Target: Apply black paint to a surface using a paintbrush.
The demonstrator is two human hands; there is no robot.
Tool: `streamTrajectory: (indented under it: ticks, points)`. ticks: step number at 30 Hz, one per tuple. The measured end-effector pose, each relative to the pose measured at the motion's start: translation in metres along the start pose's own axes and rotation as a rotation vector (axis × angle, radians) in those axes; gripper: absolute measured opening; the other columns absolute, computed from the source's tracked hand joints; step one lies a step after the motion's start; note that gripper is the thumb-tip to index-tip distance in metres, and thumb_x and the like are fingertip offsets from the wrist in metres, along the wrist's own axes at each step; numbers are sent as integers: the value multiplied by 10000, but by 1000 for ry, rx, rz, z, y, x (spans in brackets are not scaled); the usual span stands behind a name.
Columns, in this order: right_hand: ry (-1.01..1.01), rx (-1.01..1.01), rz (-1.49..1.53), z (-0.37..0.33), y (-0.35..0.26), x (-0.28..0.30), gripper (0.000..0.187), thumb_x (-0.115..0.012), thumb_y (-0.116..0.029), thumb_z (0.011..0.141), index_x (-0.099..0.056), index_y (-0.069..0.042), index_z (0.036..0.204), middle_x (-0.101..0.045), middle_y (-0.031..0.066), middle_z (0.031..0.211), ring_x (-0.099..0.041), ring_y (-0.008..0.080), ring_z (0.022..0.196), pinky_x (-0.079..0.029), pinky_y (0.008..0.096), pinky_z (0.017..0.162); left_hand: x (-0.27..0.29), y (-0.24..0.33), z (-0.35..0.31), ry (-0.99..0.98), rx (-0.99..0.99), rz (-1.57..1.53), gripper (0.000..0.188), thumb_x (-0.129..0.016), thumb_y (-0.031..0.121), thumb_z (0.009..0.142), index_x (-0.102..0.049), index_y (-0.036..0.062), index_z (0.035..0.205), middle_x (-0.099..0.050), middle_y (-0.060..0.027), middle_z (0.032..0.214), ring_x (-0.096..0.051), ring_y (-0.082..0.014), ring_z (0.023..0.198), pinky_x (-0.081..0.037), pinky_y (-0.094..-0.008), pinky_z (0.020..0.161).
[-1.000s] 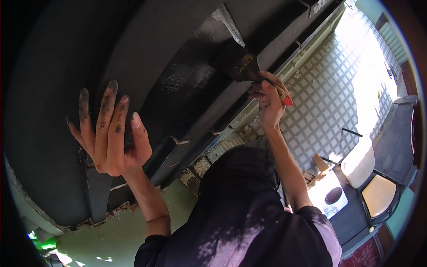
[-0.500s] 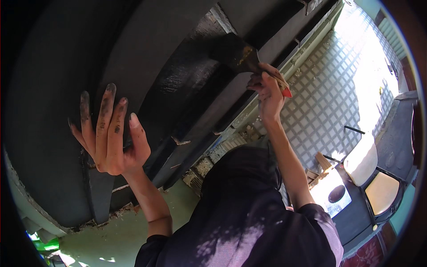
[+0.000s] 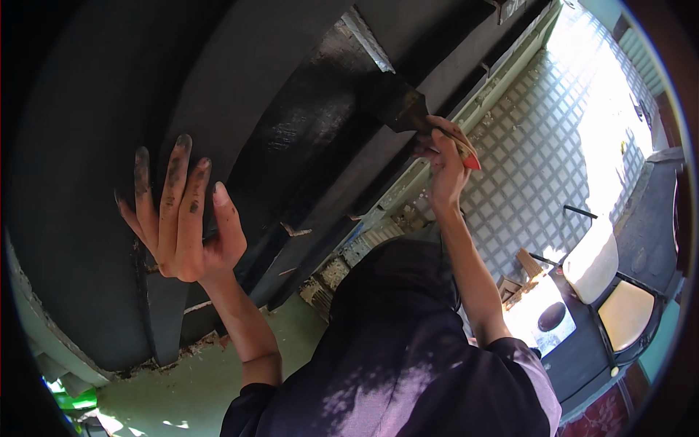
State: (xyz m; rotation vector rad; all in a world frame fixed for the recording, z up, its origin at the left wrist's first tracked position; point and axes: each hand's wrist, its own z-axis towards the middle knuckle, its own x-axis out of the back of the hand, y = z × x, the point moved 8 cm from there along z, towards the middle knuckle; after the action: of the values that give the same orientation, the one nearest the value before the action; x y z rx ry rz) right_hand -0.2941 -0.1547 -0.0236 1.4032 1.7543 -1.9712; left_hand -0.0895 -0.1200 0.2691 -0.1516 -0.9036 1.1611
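Observation:
A wide, flat paintbrush is in my right hand, its handle ending in a red tip beside my fingers. Its dark bristles meet the black slatted wooden surface, where the paint shines wet. Next to the bristles runs a pale strip, lighter than the black around it. My left hand is spread with its fingers apart on or just off the black boards; whether it touches them I cannot tell. Dark smudges mark its fingers.
Below the boards is a pale green wall. A tiled floor lies to the right, partly in bright sun. Chairs with a white seat and a tan seat stand at lower right, near a white panel with a dark oval.
My right hand and the paintbrush have moved slightly down and to the right, uncovering more of the pale strip. My left hand has hardly moved.

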Motion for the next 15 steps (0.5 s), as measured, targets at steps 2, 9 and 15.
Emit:
streamTrajectory:
  ticks: [2,9,15]
  points:
    - [-6,17,-29,-9,-15,-5,256,-561,-117,874,-644,52,1048,-621,99,797,-607,148,657,-530,278,579,0,1,0,-12,-7,-9,196,-603,158,839,-742,91,959,-713,-48,1065,-597,-388,1133,-280,-573,1073]
    - [-95,83,-435,-23,-50,-43,140,-634,-67,829,-686,18,926,-643,43,694,-623,122,615,-499,244,576,2,0,0,-4,-5,-1,192,-589,130,854,-733,54,955,-704,-81,1086,-590,-365,1153,-283,-543,1088]
    - [-128,444,-779,-27,-60,-79,151,-692,-75,754,-698,-32,898,-669,111,728,-653,171,623,-493,270,580,1,-1,-1,18,-21,-24,188,-598,125,846,-733,48,952,-706,-88,1078,-592,-369,1148,-284,-540,1089]
